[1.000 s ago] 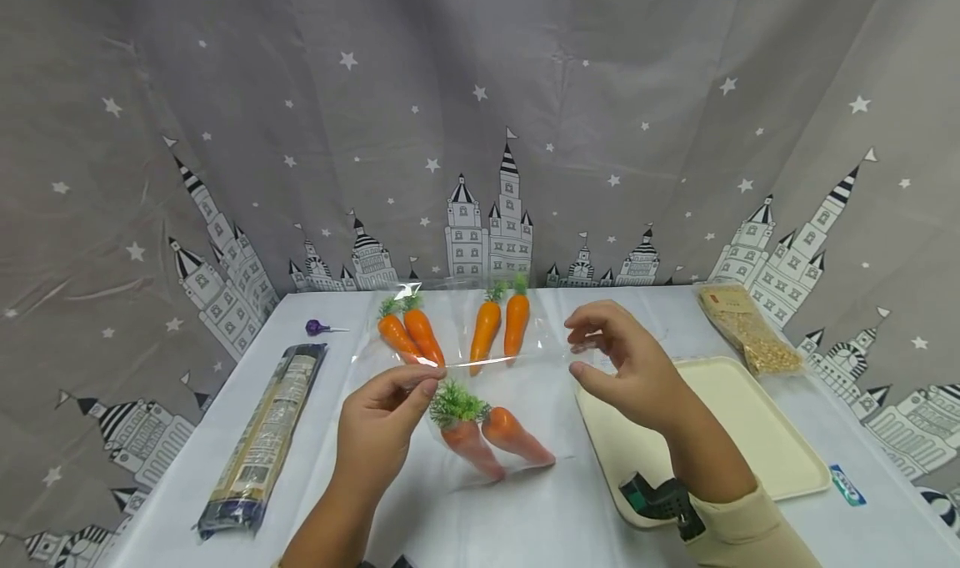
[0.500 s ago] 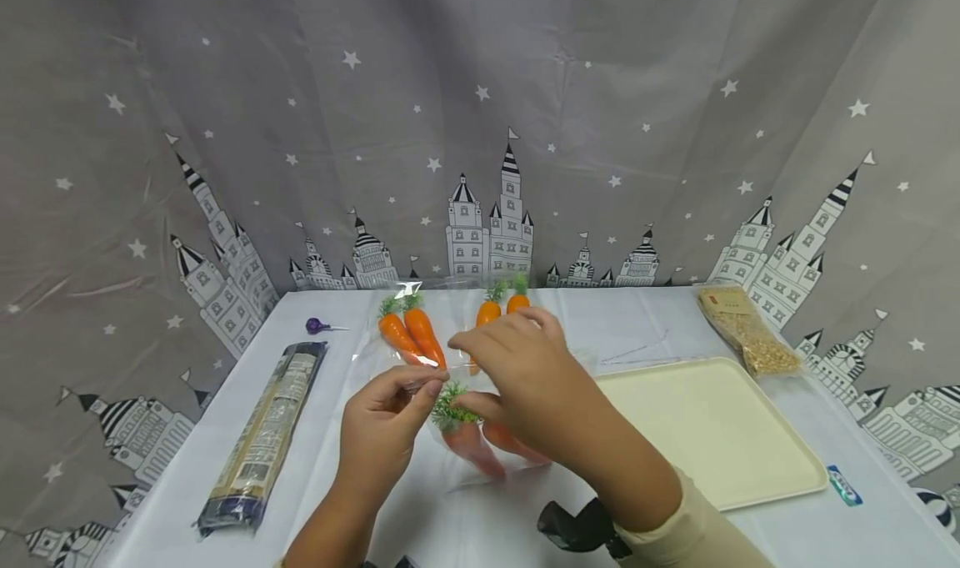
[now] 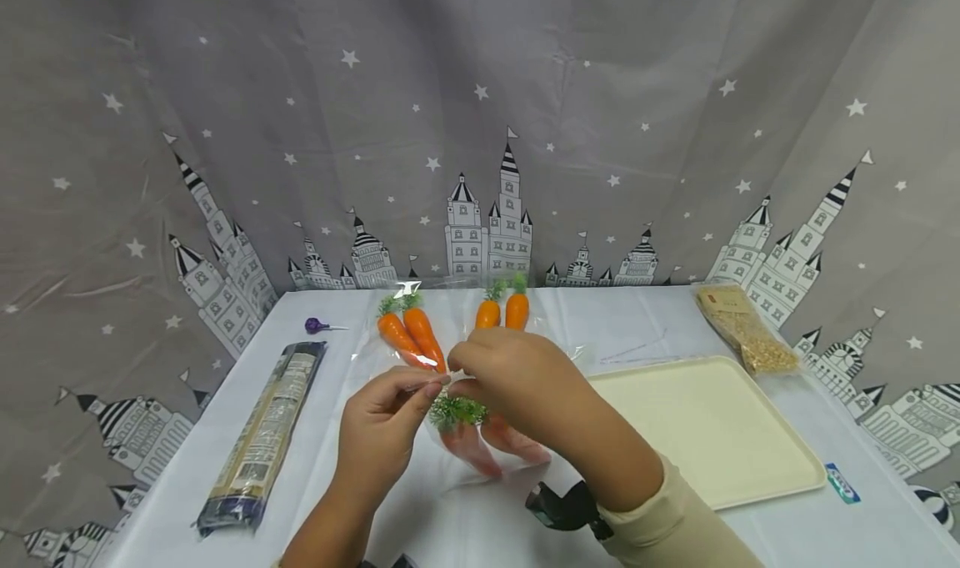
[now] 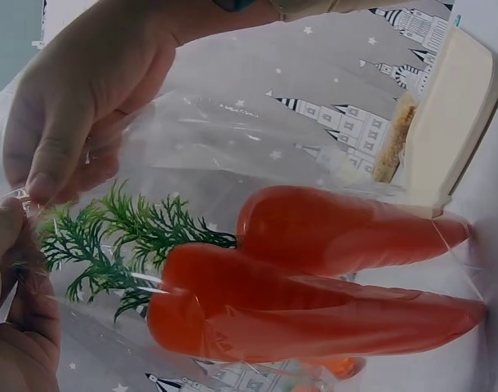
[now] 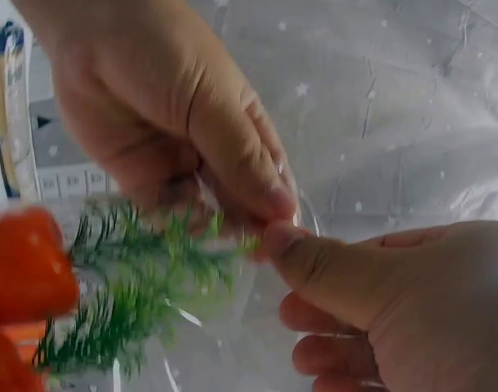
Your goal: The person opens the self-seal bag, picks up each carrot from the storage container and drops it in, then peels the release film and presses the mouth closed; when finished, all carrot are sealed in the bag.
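A clear plastic bag (image 4: 196, 135) holding two orange carrots (image 4: 322, 237) with green leafy tops hangs just above the table, leaves upward. At its top edge my left hand (image 3: 381, 418) pinches the film between thumb and fingers. Close beside it, my right hand (image 3: 521, 378) pinches the same edge, its fingertips almost meeting the left ones in the right wrist view. In the head view the right hand hides part of the bagged carrots. Behind lie two more pairs of bagged carrots, the left pair (image 3: 420, 334) and the right pair (image 3: 487, 314), partly covered by the right hand.
A cream tray (image 3: 720, 434) lies on the right, with a bag of yellow grains (image 3: 750, 334) behind it and a small blue-green packet (image 3: 843, 483) beside it. On the left are a long noodle-like pack (image 3: 262, 439) and a purple lollipop (image 3: 315, 326).
My right hand has moved left from beside the tray to the bag's top edge and now pinches it near the left hand. The left hand has kept its grip in place.
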Tool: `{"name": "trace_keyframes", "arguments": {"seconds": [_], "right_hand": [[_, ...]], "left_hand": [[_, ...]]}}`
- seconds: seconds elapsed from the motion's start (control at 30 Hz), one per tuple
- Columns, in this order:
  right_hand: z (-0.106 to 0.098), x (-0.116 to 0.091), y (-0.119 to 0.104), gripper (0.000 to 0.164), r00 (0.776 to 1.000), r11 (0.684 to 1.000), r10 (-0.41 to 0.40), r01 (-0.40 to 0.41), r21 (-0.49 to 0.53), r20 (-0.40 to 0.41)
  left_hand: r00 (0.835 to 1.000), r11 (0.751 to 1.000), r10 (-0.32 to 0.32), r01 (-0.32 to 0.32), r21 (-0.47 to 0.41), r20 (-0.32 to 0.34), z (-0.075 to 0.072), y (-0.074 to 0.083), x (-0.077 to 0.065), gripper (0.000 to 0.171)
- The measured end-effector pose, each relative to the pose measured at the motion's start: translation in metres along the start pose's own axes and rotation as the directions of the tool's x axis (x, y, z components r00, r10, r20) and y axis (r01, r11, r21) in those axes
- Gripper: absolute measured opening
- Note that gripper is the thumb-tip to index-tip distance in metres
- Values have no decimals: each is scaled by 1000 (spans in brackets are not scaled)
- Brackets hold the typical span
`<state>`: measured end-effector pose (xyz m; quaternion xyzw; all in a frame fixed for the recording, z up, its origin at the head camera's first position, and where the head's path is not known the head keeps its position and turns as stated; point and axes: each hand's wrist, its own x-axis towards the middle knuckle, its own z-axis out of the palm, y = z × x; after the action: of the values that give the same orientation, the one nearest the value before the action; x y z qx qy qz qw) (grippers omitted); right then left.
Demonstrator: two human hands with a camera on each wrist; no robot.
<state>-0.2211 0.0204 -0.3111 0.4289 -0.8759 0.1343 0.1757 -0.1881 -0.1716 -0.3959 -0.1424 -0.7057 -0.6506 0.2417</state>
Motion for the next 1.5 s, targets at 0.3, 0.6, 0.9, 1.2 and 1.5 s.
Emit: {"name": "trace_keyframes", "arguments": {"seconds": [0.3,0.6,0.9,1.2,1.5], "right_hand": [[-3,-19,26,23,998,998,54,-54,-9,-31],[-8,-39,49,19,995,996,94,-94,6,-42],[-13,-57,72,19,978,979,202,-200,43,-50],[-24,-70,84,9,948,931,316,-316,182,32],[-31,-75,86,8,937,899,343,-348,265,66]], "left_hand": [[999,999,-40,40,26,-20,0,3,0,10],[998,996,-67,67,50,-13,-1,5,1,10],[996,994,-75,78,71,-44,-3,2,1,9],[991,990,-123,126,63,-46,-3,1,-1,9],[998,998,-69,69,-14,3,-2,-6,-1,24]]}}
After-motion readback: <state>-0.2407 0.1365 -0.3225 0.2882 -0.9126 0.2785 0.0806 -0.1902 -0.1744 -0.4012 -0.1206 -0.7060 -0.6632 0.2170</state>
